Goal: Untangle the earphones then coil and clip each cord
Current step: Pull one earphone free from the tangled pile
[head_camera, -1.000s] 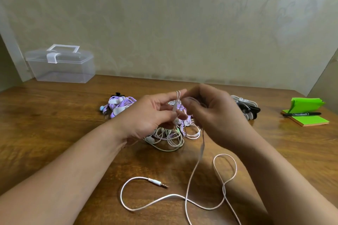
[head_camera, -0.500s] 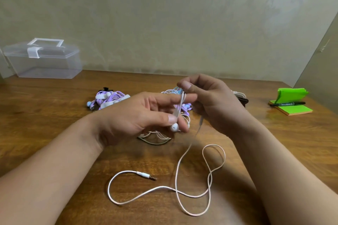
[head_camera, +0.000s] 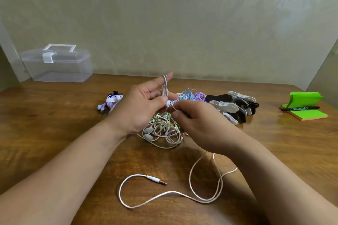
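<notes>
White earphone cord runs from the two hands down to the wooden table, where its slack lies in loose loops in front of the person. Its plug lies flat on the table at the near end of the slack, pointing right.

The left hand is raised above the table, palm turned inward. Its thumb presses a white earbud and the upper cord against the fingers, and a strand passes over the tip of the raised index finger. The right hand is just beside it, fingers curled, pinching the same cord close to the left thumb.

Directly below and behind the hands lies a tangle of earphones in white and pale green, with blue and purple cords at its far side. To the right of the tangle is a pile of black and white clips. To the left, a purple earphone bundle lies apart, with a white piece across it.

A clear plastic box with its lid down stands at the far left against the wall. A green notepad with a black marker across it lies at the far right.
</notes>
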Demonstrator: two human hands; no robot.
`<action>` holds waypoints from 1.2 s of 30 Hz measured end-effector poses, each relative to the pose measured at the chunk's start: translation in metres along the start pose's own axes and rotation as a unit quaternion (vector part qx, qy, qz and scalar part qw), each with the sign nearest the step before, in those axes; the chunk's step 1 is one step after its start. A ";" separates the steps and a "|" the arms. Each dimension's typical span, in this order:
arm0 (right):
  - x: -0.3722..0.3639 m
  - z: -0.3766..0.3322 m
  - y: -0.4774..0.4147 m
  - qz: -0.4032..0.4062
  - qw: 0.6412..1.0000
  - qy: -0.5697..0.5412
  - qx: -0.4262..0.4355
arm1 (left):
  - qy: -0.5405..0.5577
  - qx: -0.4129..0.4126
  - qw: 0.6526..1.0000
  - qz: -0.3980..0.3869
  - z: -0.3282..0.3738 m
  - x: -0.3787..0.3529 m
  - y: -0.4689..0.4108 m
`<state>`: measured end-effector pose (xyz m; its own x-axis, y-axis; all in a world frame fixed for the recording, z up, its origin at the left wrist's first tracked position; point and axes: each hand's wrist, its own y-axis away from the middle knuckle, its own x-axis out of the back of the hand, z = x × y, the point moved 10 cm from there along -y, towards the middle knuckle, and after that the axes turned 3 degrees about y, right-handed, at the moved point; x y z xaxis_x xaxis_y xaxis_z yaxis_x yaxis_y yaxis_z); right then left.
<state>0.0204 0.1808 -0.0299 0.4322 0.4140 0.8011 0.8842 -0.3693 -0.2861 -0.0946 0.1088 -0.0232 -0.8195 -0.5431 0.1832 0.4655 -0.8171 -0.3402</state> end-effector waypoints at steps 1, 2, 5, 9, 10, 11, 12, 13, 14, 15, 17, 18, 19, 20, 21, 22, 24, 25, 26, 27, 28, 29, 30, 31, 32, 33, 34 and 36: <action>0.003 -0.001 0.001 0.007 1.000 0.023 0.004 | -0.029 -0.003 1.000 -0.008 0.000 -0.002 0.001; 0.006 0.000 0.001 0.015 0.999 0.042 0.004 | -0.057 -0.007 0.998 -0.017 -0.001 -0.005 0.001; 0.025 -0.008 0.004 0.065 0.996 0.054 0.020 | -0.129 -0.014 0.991 -0.043 -0.002 -0.012 0.004; 0.053 -0.009 0.007 0.135 0.987 -0.074 0.040 | -0.168 -0.001 0.976 -0.140 0.007 -0.033 0.017; 0.056 -0.007 0.006 0.133 0.984 -0.111 0.043 | -0.150 0.001 0.974 -0.169 0.011 -0.041 0.022; 0.059 -0.006 0.006 0.129 0.980 -0.145 0.047 | -0.125 0.005 0.973 -0.192 0.014 -0.047 0.026; 0.061 -0.005 0.006 0.124 0.975 -0.177 0.052 | -0.094 0.014 0.973 -0.209 0.016 -0.051 0.029; 0.063 -0.005 0.006 0.118 0.969 -0.209 0.056 | -0.060 0.026 0.973 -0.223 0.016 -0.053 0.030; 0.063 -0.005 0.006 0.111 0.962 -0.243 0.059 | -0.031 0.037 0.971 -0.233 0.015 -0.052 0.031; 0.063 -0.004 0.006 0.104 0.954 -0.277 0.058 | -0.007 0.046 0.969 -0.244 0.013 -0.052 0.031; 0.064 -0.002 0.006 0.100 0.940 -0.323 0.050 | 0.020 0.055 0.960 -0.274 0.012 -0.052 0.033; 0.063 0.001 0.005 0.099 0.937 -0.333 0.044 | 0.032 0.055 0.955 -0.291 0.011 -0.052 0.035; 0.062 0.005 0.003 0.096 0.934 -0.342 0.036 | 0.049 0.056 0.949 -0.306 0.011 -0.054 0.036; 0.058 0.009 0.001 0.090 0.930 -0.354 0.028 | 0.073 0.061 0.944 -0.316 0.011 -0.055 0.038; 0.052 0.015 -0.002 0.082 0.924 -0.374 0.021 | 0.102 0.064 0.940 -0.320 0.012 -0.056 0.039; 0.045 0.020 -0.005 0.074 0.916 -0.395 0.014 | 0.135 0.065 0.937 -0.317 0.014 -0.056 0.039; 0.027 0.028 -0.009 0.059 0.906 -0.418 -0.007 | 0.212 0.060 0.936 -0.275 0.017 -0.053 0.033; 0.016 0.032 -0.011 0.049 0.909 -0.414 -0.019 | 0.246 0.058 0.937 -0.240 0.018 -0.048 0.028; 0.007 0.033 -0.011 0.041 0.917 -0.397 -0.031 | 0.269 0.054 0.940 -0.201 0.018 -0.041 0.021; 0.001 0.035 -0.010 0.035 0.928 -0.368 -0.043 | 0.279 0.051 0.946 -0.158 0.016 -0.033 0.015; -0.004 0.034 -0.009 0.032 0.943 -0.327 -0.046 | 0.273 0.049 0.954 -0.112 0.012 -0.023 0.008; -0.005 0.030 -0.008 0.033 0.960 -0.277 -0.041 | 0.251 0.047 0.964 -0.072 0.009 -0.013 0.003; -0.005 0.024 -0.007 0.036 0.973 -0.227 -0.033 | 0.221 0.045 0.973 -0.045 0.005 -0.006 0.000; -0.003 0.019 -0.006 0.041 0.981 -0.188 -0.024 | 0.190 0.044 0.980 -0.032 0.003 -0.002 -0.001; -0.002 0.014 -0.006 0.046 0.985 -0.165 -0.015 | 0.161 0.042 0.986 -0.028 0.000 0.000 -0.001; -0.001 0.010 -0.004 0.051 0.988 -0.143 -0.006 | 0.128 0.039 0.991 -0.030 -0.002 0.000 -0.001; 0.001 0.005 -0.004 0.054 0.992 -0.117 0.007 | 0.090 0.033 0.995 -0.033 -0.004 0.000 0.000; 0.003 -0.002 -0.002 0.055 0.997 -0.057 0.026 | -0.003 0.016 0.999 -0.036 -0.006 -0.001 0.000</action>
<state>0.0196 0.1815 -0.0256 0.5411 0.4669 0.6994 0.8374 -0.3755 -0.3972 -0.0960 0.1103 -0.0292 -0.8492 -0.4844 0.2105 0.4167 -0.8594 -0.2964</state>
